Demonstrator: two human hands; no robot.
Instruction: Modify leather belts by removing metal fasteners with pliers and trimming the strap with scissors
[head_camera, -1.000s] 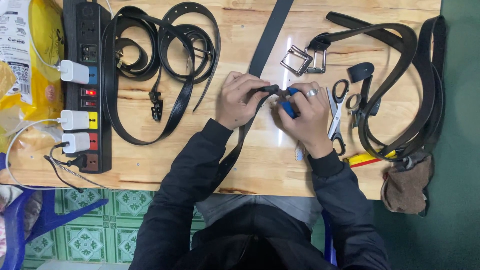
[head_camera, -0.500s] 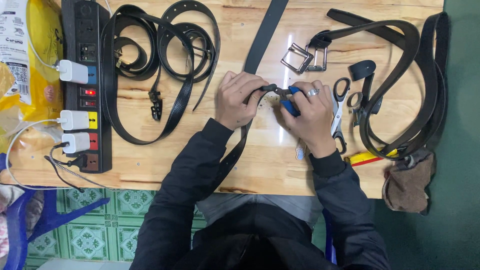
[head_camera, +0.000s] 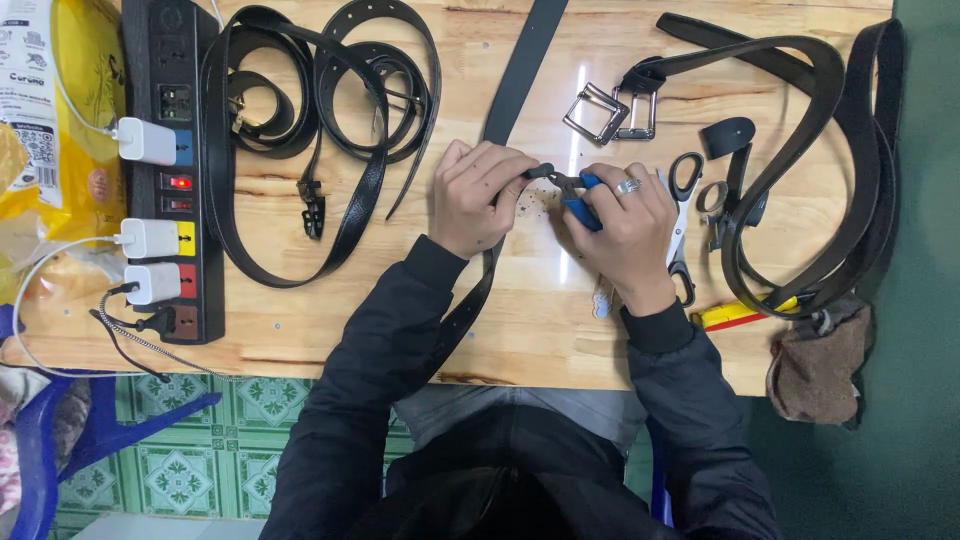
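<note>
wooden table (head_camera: 400, 330) | yellow package (head_camera: 60, 110) far left | hands on belt (head_camera: 510, 100)

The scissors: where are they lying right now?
In the head view, the scissors lie on the wooden table, just beyond the right hand, between it and the black belts on the right.
</note>
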